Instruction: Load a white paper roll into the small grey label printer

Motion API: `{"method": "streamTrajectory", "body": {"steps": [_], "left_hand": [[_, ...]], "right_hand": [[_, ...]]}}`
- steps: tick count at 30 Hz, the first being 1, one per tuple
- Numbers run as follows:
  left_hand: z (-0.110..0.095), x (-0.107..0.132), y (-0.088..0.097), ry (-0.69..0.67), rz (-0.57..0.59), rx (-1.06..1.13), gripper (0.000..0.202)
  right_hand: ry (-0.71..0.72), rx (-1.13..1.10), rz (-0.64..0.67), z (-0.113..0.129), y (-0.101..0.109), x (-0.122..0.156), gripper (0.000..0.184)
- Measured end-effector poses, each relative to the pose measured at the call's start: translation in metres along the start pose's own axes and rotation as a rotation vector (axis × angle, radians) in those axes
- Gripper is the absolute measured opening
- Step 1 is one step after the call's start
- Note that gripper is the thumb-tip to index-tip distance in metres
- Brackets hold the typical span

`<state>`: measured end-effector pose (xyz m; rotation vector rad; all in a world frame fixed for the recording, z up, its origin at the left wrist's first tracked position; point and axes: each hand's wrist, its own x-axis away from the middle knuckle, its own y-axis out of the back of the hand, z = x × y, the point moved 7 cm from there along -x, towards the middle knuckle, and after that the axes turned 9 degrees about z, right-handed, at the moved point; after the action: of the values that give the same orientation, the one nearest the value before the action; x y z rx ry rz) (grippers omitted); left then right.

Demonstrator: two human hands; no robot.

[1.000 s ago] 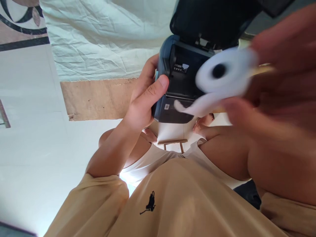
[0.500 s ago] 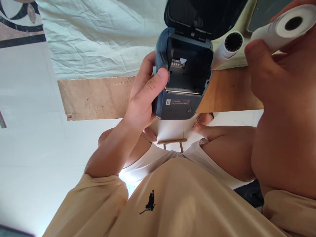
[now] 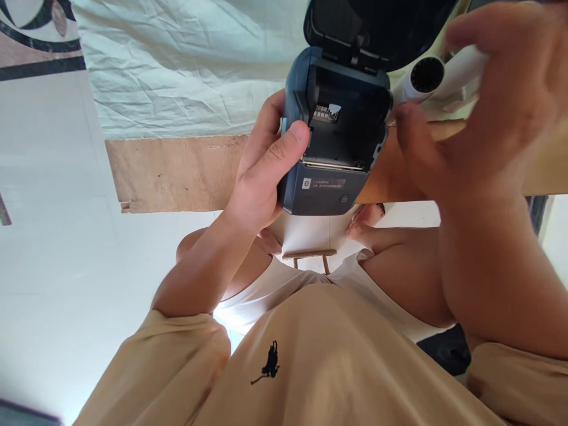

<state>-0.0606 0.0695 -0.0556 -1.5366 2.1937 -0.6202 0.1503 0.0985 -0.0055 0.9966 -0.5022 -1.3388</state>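
Note:
My left hand grips a dark blue label printer by its left side, thumb on the rim of its bay. The printer's black lid stands raised, and no roll shows in the bay. To the right, my right hand is slightly blurred, with thumb and forefinger spread apart. Its thumb tip is close to a white roll with a black core; whether they touch I cannot tell. Another white roll lies just behind, partly covered by this hand.
A wooden table edge runs across in front of my knees. Pale green cloth covers the table behind it. Below, between my legs, is a small wooden stool or bar on the white floor.
My right hand has moved left and let go of the white roll, which now lies behind the black-cored one. The printer has shifted slightly to the right in view.

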Motion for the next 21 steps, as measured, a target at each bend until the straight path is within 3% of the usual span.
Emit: {"method": "streamTrajectory", "body": {"steps": [2, 4, 8, 11, 16, 21], "left_hand": [[0.0, 0.0, 0.0, 0.003, -0.008, 0.01, 0.033], [0.0, 0.001, 0.0, 0.011, -0.023, 0.006, 0.032], [-0.004, 0.003, 0.0, 0.017, -0.027, -0.006, 0.028], [-0.003, 0.004, 0.001, 0.054, -0.042, 0.0, 0.021], [-0.003, 0.003, 0.0, 0.039, -0.049, 0.012, 0.025], [-0.001, 0.003, -0.001, 0.035, -0.057, 0.0, 0.025]], "right_hand": [[0.173, 0.228, -0.018, 0.007, -0.009, 0.0, 0.049], [0.235, 0.269, -0.076, 0.007, -0.01, 0.001, 0.045], [0.329, 0.207, -0.174, 0.02, 0.001, 0.011, 0.053], [0.414, 0.111, -0.077, 0.035, 0.0, 0.018, 0.058], [0.281, 0.111, 0.201, 0.033, -0.019, 0.016, 0.051], [0.169, 0.138, 0.191, 0.03, -0.021, 0.016, 0.039]]}}
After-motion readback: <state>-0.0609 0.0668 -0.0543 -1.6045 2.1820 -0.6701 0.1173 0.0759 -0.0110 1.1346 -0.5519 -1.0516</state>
